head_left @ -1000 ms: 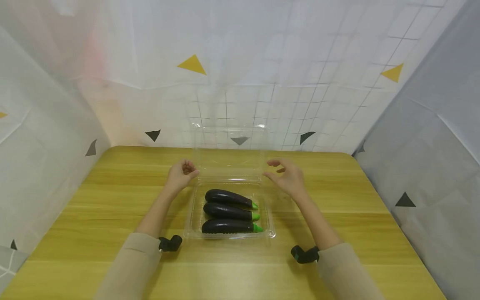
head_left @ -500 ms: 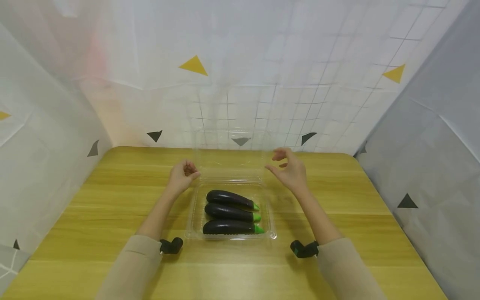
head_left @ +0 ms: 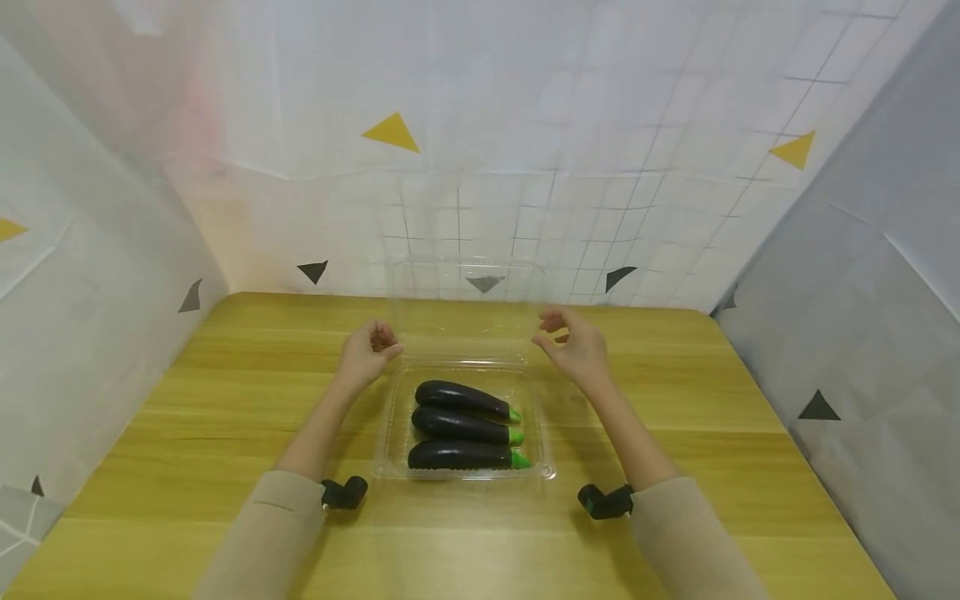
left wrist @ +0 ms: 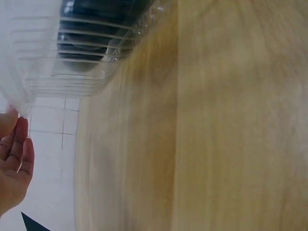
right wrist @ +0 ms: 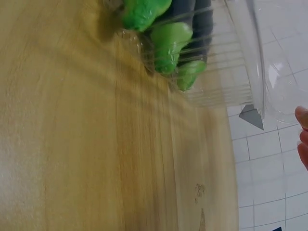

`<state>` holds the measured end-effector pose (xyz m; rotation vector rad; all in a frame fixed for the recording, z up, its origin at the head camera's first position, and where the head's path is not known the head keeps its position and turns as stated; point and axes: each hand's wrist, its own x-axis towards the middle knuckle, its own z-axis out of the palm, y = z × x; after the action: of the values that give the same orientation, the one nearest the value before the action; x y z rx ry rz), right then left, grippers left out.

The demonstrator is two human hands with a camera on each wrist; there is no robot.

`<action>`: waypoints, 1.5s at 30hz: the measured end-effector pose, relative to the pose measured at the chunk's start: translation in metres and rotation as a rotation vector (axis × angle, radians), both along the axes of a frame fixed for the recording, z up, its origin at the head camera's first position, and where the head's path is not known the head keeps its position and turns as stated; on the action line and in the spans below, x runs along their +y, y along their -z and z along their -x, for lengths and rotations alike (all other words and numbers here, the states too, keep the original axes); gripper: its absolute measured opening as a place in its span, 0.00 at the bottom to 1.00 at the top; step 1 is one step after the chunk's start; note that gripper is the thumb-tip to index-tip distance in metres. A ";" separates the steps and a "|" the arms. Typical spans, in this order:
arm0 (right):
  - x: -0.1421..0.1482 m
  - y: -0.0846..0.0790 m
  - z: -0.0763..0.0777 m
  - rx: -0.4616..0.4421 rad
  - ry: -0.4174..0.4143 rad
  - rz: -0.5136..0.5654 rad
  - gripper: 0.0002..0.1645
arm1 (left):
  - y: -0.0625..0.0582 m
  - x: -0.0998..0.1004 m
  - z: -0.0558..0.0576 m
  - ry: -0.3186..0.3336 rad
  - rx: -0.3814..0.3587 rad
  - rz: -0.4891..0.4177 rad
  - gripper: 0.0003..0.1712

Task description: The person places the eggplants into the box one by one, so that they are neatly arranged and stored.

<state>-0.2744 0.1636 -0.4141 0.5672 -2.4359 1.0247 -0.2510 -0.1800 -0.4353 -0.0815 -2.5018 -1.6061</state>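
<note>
A clear plastic clamshell container point(head_left: 542, 433) stands open in the head view, its see-through lid point(head_left: 465, 321) raised at the back. Three dark eggplants point(head_left: 459, 455) with green stem ends lie side by side in its base. My left hand point(head_left: 365, 356) pinches the container's back left corner between thumb and forefinger; the left wrist view shows the fingertips at that plastic corner point(left wrist: 23, 108). To the right of the lid is my right hand point(head_left: 577, 350), thumb and fingers parted in a loose curve close to the lid's edge. Only its fingertips point(right wrist: 302, 115) show in the right wrist view.
The wooden table point(head_left: 225, 400) extends around the container. White sheeting with yellow and black triangles forms a back wall point(head_left: 480, 83) and side walls. A black wrist device point(head_left: 345, 492) sits on the left wrist, another point(head_left: 604, 502) on the right.
My right hand rose slightly along the lid's side, then came back down. The left hand keeps its place at the corner. The lid's top edge appears a little lower; the eggplants lie as before.
</note>
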 end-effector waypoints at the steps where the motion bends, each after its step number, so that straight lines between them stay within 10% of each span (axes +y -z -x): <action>1: 0.000 0.000 0.000 0.000 0.000 -0.003 0.21 | 0.000 0.000 0.000 0.000 0.002 -0.001 0.10; 22: 0.000 0.005 0.000 0.023 -0.006 -0.002 0.20 | -0.031 -0.002 0.006 -0.008 0.136 -0.004 0.12; 45: 0.000 -0.024 -0.002 0.044 0.019 -0.009 0.17 | -0.029 -0.001 0.000 -0.015 0.157 0.020 0.09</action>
<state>-0.2721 0.1638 -0.3903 0.5623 -2.4040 0.9831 -0.2512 -0.1809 -0.4059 -0.1828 -2.3945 -1.5063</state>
